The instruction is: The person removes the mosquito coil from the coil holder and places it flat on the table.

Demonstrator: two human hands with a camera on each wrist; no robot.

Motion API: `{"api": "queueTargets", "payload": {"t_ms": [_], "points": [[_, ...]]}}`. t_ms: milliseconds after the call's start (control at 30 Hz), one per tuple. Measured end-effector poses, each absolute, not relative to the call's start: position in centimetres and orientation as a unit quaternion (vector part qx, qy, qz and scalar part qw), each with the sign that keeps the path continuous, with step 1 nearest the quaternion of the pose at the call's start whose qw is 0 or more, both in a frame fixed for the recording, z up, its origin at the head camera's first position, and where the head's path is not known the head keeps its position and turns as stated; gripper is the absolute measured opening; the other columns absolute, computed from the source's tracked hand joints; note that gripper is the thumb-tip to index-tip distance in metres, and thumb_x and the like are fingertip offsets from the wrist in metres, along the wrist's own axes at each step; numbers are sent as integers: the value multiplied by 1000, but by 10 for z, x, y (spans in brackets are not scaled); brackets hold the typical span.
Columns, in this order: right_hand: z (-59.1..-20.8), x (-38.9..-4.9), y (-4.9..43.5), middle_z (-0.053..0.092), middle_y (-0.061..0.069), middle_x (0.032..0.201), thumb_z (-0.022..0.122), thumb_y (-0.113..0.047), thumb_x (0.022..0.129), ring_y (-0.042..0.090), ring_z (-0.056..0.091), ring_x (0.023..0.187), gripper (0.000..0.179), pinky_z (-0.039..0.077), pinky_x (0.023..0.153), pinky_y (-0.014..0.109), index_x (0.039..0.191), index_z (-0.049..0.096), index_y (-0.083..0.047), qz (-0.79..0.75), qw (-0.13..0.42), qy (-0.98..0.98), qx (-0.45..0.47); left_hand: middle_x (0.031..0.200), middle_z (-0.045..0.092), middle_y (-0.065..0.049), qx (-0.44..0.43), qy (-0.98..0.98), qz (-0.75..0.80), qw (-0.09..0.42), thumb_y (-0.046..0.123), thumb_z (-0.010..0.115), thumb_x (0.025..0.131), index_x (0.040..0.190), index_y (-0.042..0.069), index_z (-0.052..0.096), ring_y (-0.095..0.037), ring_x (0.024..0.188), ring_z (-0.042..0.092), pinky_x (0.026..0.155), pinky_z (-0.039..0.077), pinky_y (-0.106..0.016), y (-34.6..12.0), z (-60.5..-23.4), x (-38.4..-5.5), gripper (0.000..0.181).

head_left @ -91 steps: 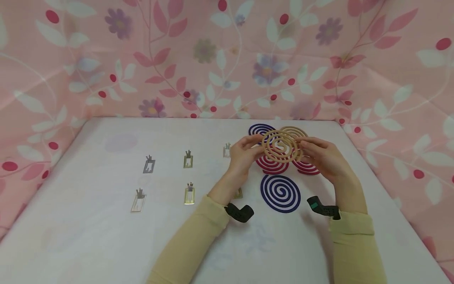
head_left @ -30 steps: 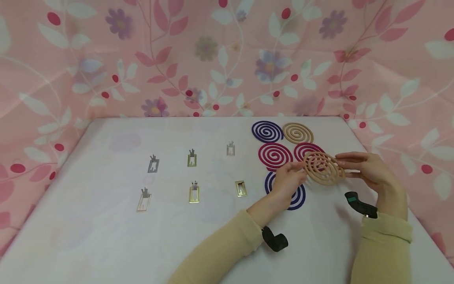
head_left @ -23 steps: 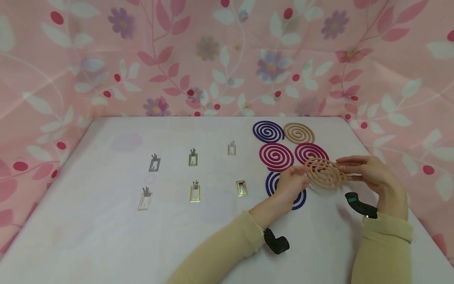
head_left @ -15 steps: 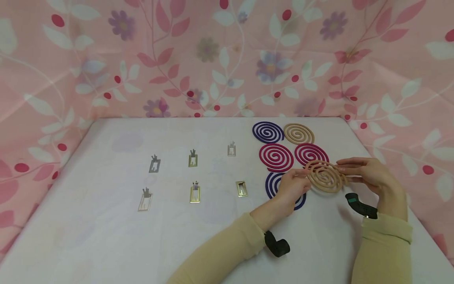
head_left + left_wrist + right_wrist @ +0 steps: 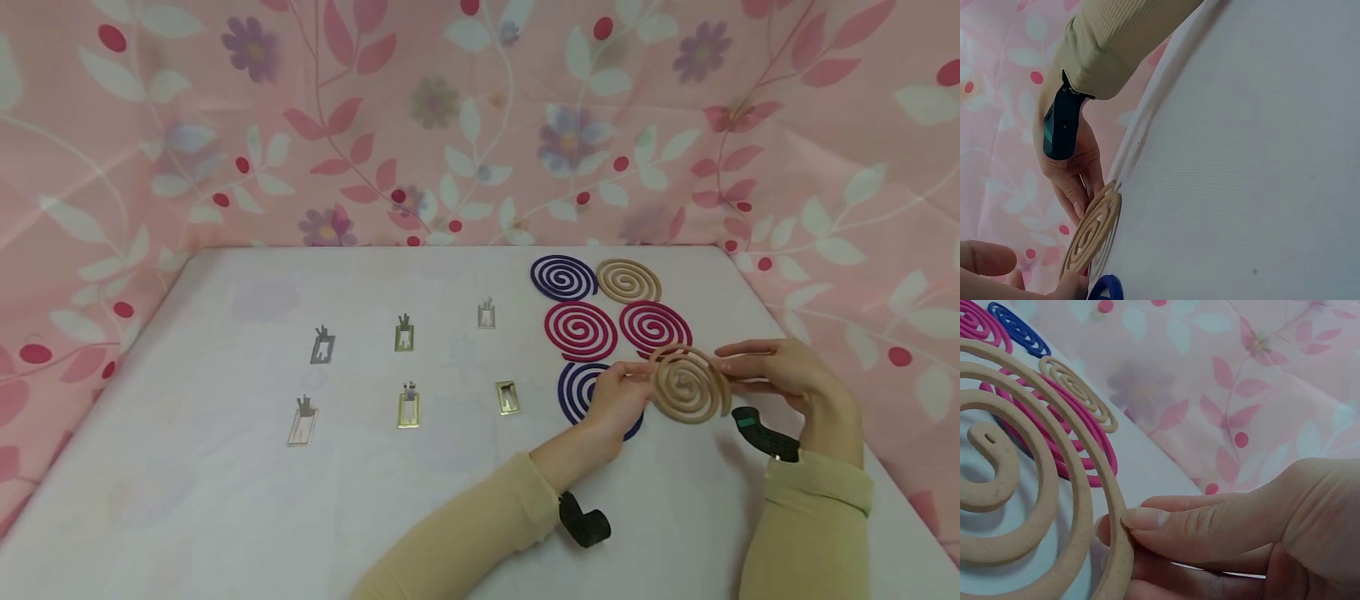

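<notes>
Both hands hold a tan mosquito coil (image 5: 686,385) by its opposite edges, at the near right of a group of coils. My left hand (image 5: 617,402) pinches its left edge, fingertips at the outer ring, and covers part of a dark blue coil (image 5: 574,400). On the other side my right hand (image 5: 780,373) grips the outer ring between thumb and fingers. The right wrist view shows that thumb (image 5: 1147,519) lying on top of the ring. In the left wrist view the tan coil (image 5: 1092,231) appears nearly edge-on, close over the white table.
Behind lie two red coils (image 5: 581,331), another blue coil (image 5: 564,278) and a second tan coil (image 5: 628,281). Several small metal coil stands, among them a gold one (image 5: 408,410) and a silver one (image 5: 322,348), stand in rows to the left. Floral pink cloth (image 5: 450,125) walls the table.
Both hands have carried the tan coil from over the red coils to the right and nearer. In the last second it has come down beside the near blue coil.
</notes>
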State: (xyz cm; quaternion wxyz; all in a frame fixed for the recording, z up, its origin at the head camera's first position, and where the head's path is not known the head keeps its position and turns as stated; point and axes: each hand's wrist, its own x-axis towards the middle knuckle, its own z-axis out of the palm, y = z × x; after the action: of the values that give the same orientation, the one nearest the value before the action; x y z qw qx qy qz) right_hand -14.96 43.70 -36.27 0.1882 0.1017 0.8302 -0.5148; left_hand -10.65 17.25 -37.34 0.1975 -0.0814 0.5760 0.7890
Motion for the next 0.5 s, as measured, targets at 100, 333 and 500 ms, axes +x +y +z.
{"api": "queueTargets", "payload": {"t_ms": [100, 333, 500], "points": [[-362, -149, 437, 75, -9, 93, 72, -23, 93, 10, 73, 85, 52, 61, 79, 31, 131, 57, 9, -509, 198, 829, 117, 106, 67, -2, -74, 594, 778, 190, -5, 64, 82, 103, 10, 66, -12, 97, 59, 96, 52, -38, 172, -374, -106, 26], [-361, -148, 437, 75, -4, 94, 72, -23, 93, 15, 74, 82, 52, 61, 78, 34, 132, 57, 9, -496, 227, 828, 128, 126, 67, -11, -48, 635, 745, 199, -2, 62, 86, 104, 16, 64, -20, 120, 59, 103, 48, -40, 171, -373, -105, 25], [-359, -146, 439, 76, 1, 91, 70, -20, 95, 14, 73, 78, 49, 62, 75, 32, 129, 57, 12, -486, 239, 832, 123, 127, 66, -13, -37, 641, 738, 209, -1, 64, 85, 105, 15, 64, -21, 122, 59, 103, 47, -39, 171, -373, -106, 26]]}}
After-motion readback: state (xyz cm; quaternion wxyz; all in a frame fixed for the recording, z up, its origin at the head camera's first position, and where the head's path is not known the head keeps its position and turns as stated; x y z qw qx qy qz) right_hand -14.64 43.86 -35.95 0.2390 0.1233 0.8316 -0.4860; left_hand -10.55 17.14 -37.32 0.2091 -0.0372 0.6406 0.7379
